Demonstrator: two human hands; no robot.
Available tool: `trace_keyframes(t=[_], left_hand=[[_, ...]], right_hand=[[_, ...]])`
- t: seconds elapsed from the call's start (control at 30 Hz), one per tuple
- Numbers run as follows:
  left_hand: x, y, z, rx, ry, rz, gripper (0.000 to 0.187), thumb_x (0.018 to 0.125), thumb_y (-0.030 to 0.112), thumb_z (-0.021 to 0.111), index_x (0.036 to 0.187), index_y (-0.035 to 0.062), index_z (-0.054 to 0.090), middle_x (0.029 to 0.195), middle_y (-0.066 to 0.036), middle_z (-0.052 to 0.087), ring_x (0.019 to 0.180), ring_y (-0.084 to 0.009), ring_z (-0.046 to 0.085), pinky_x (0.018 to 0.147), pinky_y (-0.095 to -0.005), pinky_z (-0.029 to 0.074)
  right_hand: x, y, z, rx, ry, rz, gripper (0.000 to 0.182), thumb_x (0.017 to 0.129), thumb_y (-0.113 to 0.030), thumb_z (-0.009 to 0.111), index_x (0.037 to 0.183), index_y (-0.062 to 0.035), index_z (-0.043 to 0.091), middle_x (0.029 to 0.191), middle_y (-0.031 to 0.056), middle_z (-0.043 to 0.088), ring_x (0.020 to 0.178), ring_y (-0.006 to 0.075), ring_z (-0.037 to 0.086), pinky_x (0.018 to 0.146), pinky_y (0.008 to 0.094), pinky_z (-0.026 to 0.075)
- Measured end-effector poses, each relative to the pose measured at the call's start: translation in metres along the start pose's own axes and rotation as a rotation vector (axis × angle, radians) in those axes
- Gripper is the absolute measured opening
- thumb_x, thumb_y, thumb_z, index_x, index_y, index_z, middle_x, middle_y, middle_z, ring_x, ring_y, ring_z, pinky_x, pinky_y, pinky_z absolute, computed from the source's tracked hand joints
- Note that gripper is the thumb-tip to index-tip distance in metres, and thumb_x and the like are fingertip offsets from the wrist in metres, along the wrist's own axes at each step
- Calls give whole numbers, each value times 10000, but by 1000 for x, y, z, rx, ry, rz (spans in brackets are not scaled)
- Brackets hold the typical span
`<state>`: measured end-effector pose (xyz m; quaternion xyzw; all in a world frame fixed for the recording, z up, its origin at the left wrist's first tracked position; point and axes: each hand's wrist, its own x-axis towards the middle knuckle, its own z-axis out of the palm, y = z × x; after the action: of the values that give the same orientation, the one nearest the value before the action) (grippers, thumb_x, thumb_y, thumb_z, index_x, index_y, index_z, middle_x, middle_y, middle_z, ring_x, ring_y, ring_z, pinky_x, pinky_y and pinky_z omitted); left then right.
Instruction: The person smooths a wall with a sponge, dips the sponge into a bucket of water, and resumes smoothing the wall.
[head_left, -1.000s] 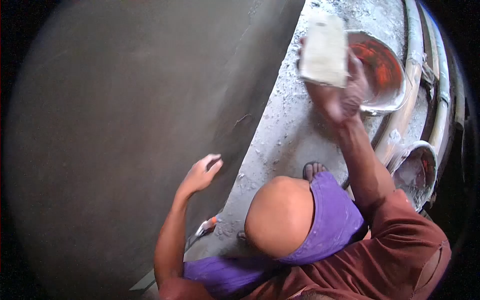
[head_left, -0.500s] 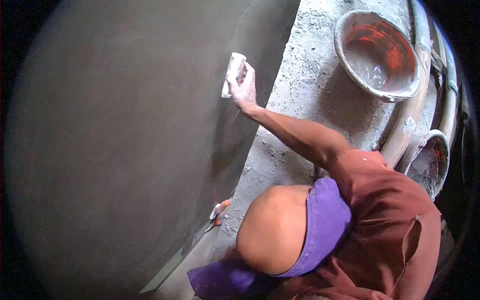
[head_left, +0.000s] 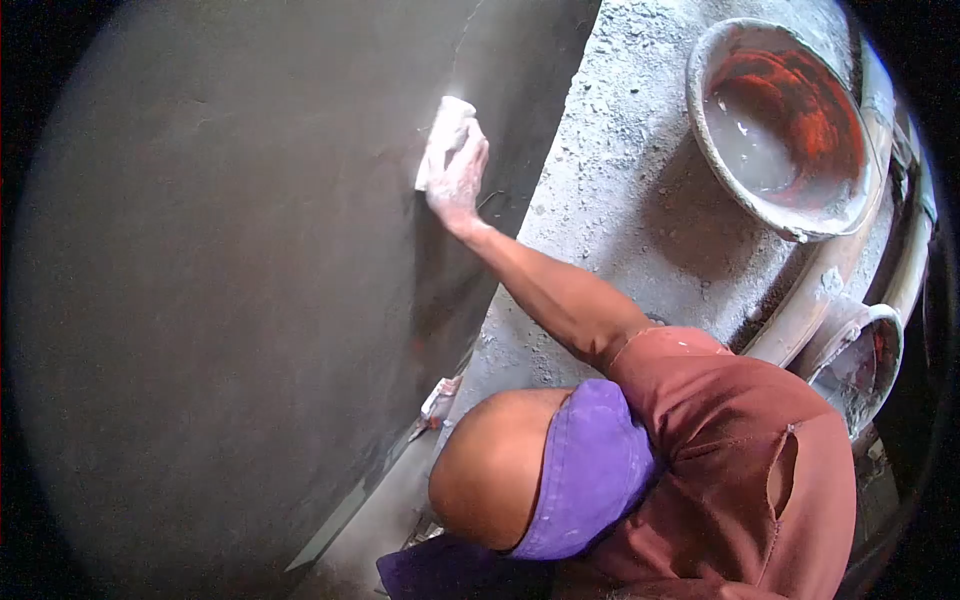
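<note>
My right hand point(head_left: 457, 180), coated with pale powder or paste, is closed around a white rectangular block point(head_left: 442, 135) whose exact kind I cannot make out. The block lies against a smooth dark grey wall point(head_left: 230, 270). Just above it, a thin crack runs up the wall. My right arm reaches across from a reddish-brown sleeve. My left hand is out of sight. Below my right hand, a small white and reddish tool-like item point(head_left: 437, 402) rests at the foot of the wall, partly blurred.
A pale-rimmed basin point(head_left: 708, 125), orange inside, holds greyish liquid. A smaller bucket point(head_left: 893, 318) stands below it, beside long poles point(head_left: 800, 325). Rough, gritty floor point(head_left: 620, 140) borders the wall. A bent knee point(head_left: 495, 465) in purple cloth point(head_left: 600, 470) occupies the lower middle.
My right hand has shifted slightly left along the wall with the block. The view has shifted too, so the basin appears farther right and the knee farther left.
</note>
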<state>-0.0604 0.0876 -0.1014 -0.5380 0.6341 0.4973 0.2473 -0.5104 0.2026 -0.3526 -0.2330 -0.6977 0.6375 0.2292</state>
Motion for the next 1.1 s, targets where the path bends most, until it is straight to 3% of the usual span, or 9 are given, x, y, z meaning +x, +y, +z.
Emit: trace_keyframes(t=[0.17,0.27,0.43,0.57,0.7,0.8,0.87,0.9,1.1], left_hand=[[-3,-3,-2,-35,27,42,439,1064,404,518,1231,16,636,1155,-139,708,1063,-255,652,987,-407,485],[-3,-9,-5,-60,34,74,443,1064,411,514,1214,13,638,1139,-141,708,1047,-256,652,981,-411,484],[-1,-18,-16,-93,39,164,452,1064,424,509,1185,8,641,1113,-145,709,1021,-258,650,971,-417,483],[5,-20,-30,-119,58,263,462,1064,434,505,1162,5,644,1091,-148,709,1000,-260,649,962,-423,481],[7,-7,-68,-79,139,512,472,1063,444,501,1138,1,646,1070,-151,710,979,-262,648,954,-428,480],[-4,3,-122,408,349,994,481,1063,452,498,1121,-2,648,1054,-153,710,963,-263,647,947,-432,479],[-37,51,-101,-373,203,987,467,1044,429,533,1057,-25,644,955,-177,720,827,-261,650,843,-402,496],[-44,72,-82,-378,199,989,467,1044,429,533,1057,-25,644,955,-177,720,827,-261,650,843,-402,496],[-66,101,-39,365,64,792,588,1067,462,473,1158,-99,624,956,-213,753,967,-248,684,963,-391,489]], right_hand=[[-62,-42,-10,142,-214,19,867,907,-232,680,1544,111,202,1250,293,422,1155,458,459,1044,584,373],[-49,-64,-18,111,-176,-289,878,884,-241,696,1519,140,223,1248,289,429,1155,433,474,1024,560,400],[7,7,-3,-13,-79,84,720,946,-250,626,1477,102,291,1225,294,464,1176,433,490,1025,536,405],[-64,-11,-7,50,-161,-6,804,923,-285,656,1510,90,255,1245,291,461,1178,450,481,1054,557,387],[-75,-59,-18,153,-139,-393,799,903,-259,684,1498,90,280,1200,276,452,1101,421,495,1049,554,400],[-17,-26,-6,61,-118,-13,628,916,-222,668,1389,77,381,1208,282,499,1122,422,512,996,524,429],[-21,8,2,1,-67,127,536,916,-193,673,1317,70,434,1207,284,528,1129,421,523,977,503,442],[-34,24,6,-37,-64,29,544,929,-195,654,1336,80,422,1223,294,524,1119,425,524,978,512,440],[-102,-63,-22,163,-166,-400,707,931,-235,638,1441,128,310,1147,263,475,1060,382,497,946,508,431]])
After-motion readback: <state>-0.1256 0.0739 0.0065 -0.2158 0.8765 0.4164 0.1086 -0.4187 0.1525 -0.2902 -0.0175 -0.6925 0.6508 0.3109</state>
